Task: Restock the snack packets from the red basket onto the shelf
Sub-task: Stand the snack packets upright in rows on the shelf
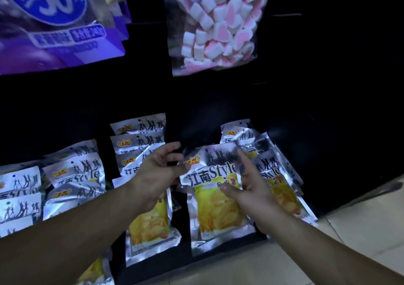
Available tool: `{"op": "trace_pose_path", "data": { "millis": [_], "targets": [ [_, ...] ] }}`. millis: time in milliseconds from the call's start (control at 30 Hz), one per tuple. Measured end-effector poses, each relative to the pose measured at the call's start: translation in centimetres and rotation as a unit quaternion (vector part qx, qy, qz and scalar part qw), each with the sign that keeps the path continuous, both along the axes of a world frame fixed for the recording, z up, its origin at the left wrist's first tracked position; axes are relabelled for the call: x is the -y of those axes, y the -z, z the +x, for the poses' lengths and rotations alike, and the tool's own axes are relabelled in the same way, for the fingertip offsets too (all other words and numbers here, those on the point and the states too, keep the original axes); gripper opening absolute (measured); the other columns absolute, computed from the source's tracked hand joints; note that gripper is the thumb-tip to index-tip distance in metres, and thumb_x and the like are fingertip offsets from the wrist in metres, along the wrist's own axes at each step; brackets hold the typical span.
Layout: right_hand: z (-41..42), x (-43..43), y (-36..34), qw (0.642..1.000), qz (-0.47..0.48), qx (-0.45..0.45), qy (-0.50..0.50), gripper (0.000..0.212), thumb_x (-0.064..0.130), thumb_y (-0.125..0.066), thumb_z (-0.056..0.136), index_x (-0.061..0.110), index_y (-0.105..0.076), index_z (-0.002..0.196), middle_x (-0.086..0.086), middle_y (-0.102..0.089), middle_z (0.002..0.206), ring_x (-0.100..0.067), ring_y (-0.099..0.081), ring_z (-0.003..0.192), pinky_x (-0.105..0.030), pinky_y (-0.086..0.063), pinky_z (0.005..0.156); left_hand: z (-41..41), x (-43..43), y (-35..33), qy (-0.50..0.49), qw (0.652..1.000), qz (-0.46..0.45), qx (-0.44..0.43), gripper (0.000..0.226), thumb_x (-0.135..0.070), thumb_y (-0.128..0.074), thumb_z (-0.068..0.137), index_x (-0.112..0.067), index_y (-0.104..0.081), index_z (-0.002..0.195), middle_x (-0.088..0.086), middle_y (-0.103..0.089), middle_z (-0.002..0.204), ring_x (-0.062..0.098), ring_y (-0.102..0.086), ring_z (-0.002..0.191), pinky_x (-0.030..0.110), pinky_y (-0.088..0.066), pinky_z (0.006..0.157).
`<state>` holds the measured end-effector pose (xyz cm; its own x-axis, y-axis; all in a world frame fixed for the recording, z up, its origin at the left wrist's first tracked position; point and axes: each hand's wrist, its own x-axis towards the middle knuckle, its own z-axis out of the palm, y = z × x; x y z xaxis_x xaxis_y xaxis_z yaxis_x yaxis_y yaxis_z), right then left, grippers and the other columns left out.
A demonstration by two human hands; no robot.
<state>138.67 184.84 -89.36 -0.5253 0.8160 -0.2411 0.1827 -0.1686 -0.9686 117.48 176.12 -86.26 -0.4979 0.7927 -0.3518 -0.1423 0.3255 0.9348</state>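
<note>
two hands on one silver snack packet (215,188) here — our left hand (158,175) pinches its top left corner, our right hand (251,188) lies on its front with fingers spread, not closed around anything. the packet sits on the dark bottom shelf (260,237), overlapping the right-hand stack of packets (271,171) — more rows (72,175) to the left.

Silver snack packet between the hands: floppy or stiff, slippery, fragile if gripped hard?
The silver snack packet is probably floppy: its foil shows creases and its top edge bends at the left hand. The glossy film looks slippery, so a flat push may slide it. The yellow chips printed on it suggest light, crushable contents; the right hand should likely press gently.
</note>
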Motion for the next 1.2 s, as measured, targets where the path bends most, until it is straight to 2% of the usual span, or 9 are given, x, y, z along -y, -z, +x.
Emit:
{"op": "trace_pose_path", "data": {
  "millis": [133, 233, 300, 433, 567, 733, 867, 1067, 1200],
  "targets": [
    [-0.5, 0.3, -0.8, 0.998, 0.027, 0.014, 0.049, 0.062, 0.016, -0.074, 0.092, 0.058, -0.049, 0.129, 0.005, -0.04, 0.154, -0.022, -0.045, 0.137, -0.031, -0.053, 0.086, 0.3, 1.3, 1.0, 0.023, 0.998, -0.025, 0.043, 0.06, -0.015, -0.085, 0.082, -0.029, -0.052, 0.13, 0.005, -0.078, 0.106, 0.026, -0.077, 0.091, 0.046, -0.06, 0.086],
    [-1.6, 0.4, -1.0, 0.996, 0.036, 0.054, 0.069, 0.028, 0.019, -0.073, 0.092, 0.041, -0.063, 0.107, -0.01, -0.064, 0.11, -0.035, -0.064, 0.096, -0.046, -0.058, 0.075, 1.1, 1.6, 1.0, 0.088, 0.995, -0.009, 0.038, 0.037, 0.001, -0.079, 0.085, -0.012, -0.049, 0.104, 0.021, -0.068, 0.084, 0.032, -0.066, 0.064, 0.041, -0.057, 0.064],
    [-2.5, 0.6, -0.8, 0.996, 0.025, 0.054, 0.064, 0.017, 0.023, -0.074, 0.092, 0.037, -0.066, 0.097, -0.007, -0.065, 0.101, -0.027, -0.064, 0.084, -0.039, -0.058, 0.076, 0.7, 1.5, 1.0, 0.076, 0.997, 0.015, 0.002, 0.036, 0.009, -0.074, 0.087, -0.012, -0.044, 0.09, 0.022, -0.057, 0.08, 0.03, -0.056, 0.056, 0.041, -0.049, 0.056],
    [-4.5, 0.7, -0.4, 0.999, -0.02, 0.047, 0.02, 0.013, 0.024, -0.072, 0.093, 0.036, -0.07, 0.092, 0.0, -0.067, 0.109, -0.02, -0.066, 0.098, -0.041, -0.058, 0.086, -0.2, 2.2, -0.2, 0.046, 0.997, 0.032, -0.051, 0.033, 0.011, -0.069, 0.089, -0.008, -0.044, 0.082, 0.017, -0.052, 0.069, 0.026, -0.047, 0.045, 0.037, -0.043, 0.048],
    [-5.6, 0.0, -0.7, 0.995, -0.077, 0.029, -0.065, 0.018, 0.01, -0.066, 0.096, 0.026, -0.073, 0.102, -0.005, -0.073, 0.106, -0.022, -0.069, 0.093, -0.043, -0.058, 0.083, -1.4, 4.3, -2.2, -0.007, 0.99, -0.024, -0.137, 0.011, 0.005, -0.069, 0.092, -0.004, -0.065, 0.089, 0.014, -0.061, 0.064, 0.024, -0.05, 0.039, 0.023, -0.039, 0.038],
    [-3.6, -3.6, 1.8, 0.955, 0.194, 0.221, -0.042, 0.041, 0.002, -0.058, 0.088, 0.03, -0.067, 0.117, 0.004, -0.067, 0.111, -0.018, -0.065, 0.1, -0.039, -0.057, 0.087, -2.2, 7.0, -2.2, -0.085, 0.978, -0.045, -0.187, 0.021, 0.0, -0.067, 0.094, -0.02, -0.072, 0.09, 0.01, -0.062, 0.08, 0.011, -0.043, 0.032, 0.022, -0.036, 0.033],
    [-3.9, -4.3, 4.8, 0.913, 0.298, 0.249, -0.124, 0.036, 0.014, -0.067, 0.09, 0.033, -0.064, 0.12, 0.01, -0.054, 0.129, -0.013, -0.056, 0.115, -0.029, -0.048, 0.098, -2.3, 6.6, -0.7, -0.075, 0.982, -0.028, -0.169, 0.02, -0.005, -0.068, 0.095, -0.024, -0.074, 0.095, 0.002, -0.055, 0.044, 0.02, -0.039, 0.038, 0.022, -0.035, 0.036],
    [-6.0, -4.6, 6.3, 0.792, 0.372, 0.425, -0.232, 0.081, 0.061, -0.074, 0.076, 0.049, -0.038, 0.147, 0.002, -0.009, 0.168, -0.025, -0.003, 0.155, -0.045, -0.027, 0.118, -2.5, 5.8, 1.0, -0.04, 0.987, -0.028, -0.154, 0.031, -0.006, -0.07, 0.095, -0.036, -0.074, 0.087, 0.001, -0.058, 0.049, 0.02, -0.038, 0.04, 0.029, -0.038, 0.041],
    [-7.3, -4.5, 7.7, 0.744, 0.375, 0.479, -0.276, 0.095, 0.064, -0.077, 0.071, 0.054, -0.025, 0.15, -0.002, -0.004, 0.169, -0.03, -0.001, 0.155, -0.052, -0.022, 0.12, -2.6, 6.0, 1.5, -0.022, 0.988, -0.023, -0.152, 0.036, -0.007, -0.069, 0.095, -0.043, -0.072, 0.088, 0.004, -0.059, 0.051, 0.022, -0.04, 0.045, 0.032, -0.038, 0.044]
  ]
}}
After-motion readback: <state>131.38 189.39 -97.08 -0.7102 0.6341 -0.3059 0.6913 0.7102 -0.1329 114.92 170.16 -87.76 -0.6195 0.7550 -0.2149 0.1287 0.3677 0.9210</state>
